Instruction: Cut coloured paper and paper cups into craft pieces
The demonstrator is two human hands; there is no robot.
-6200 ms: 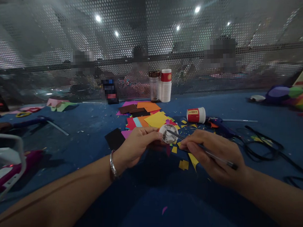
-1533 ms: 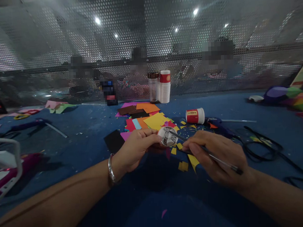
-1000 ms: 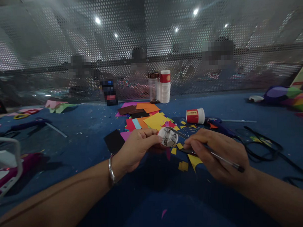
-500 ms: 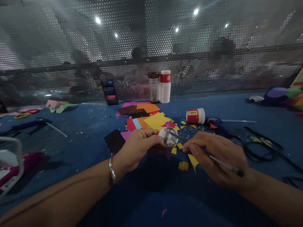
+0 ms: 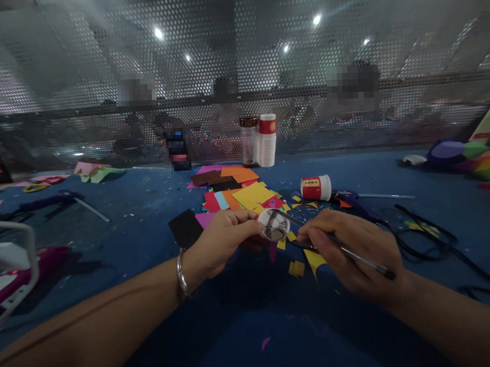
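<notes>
My left hand (image 5: pixel 223 239) is closed on a small white round disc (image 5: pixel 273 225) with dark lines drawn on it, held just above the blue table (image 5: pixel 142 230). My right hand (image 5: pixel 352 249) grips a dark pen (image 5: pixel 344 249) whose tip rests on the disc's face. A silver bangle (image 5: pixel 181 272) sits on my left wrist. Coloured paper scraps (image 5: pixel 296 266) lie under and around both hands.
A stack of coloured paper sheets (image 5: pixel 237 192) lies just beyond my hands, with a black square (image 5: pixel 185 227) to its left. A paper cup (image 5: pixel 316 187) lies on its side; stacked cups (image 5: pixel 266 140) and a clear jar (image 5: pixel 249 140) stand by the mesh screen. Black cables (image 5: pixel 427 236) run on the right.
Both hands have stayed nearly in place. The disc has shifted slightly down and right while the pen tip keeps moving in small strokes over its face.
</notes>
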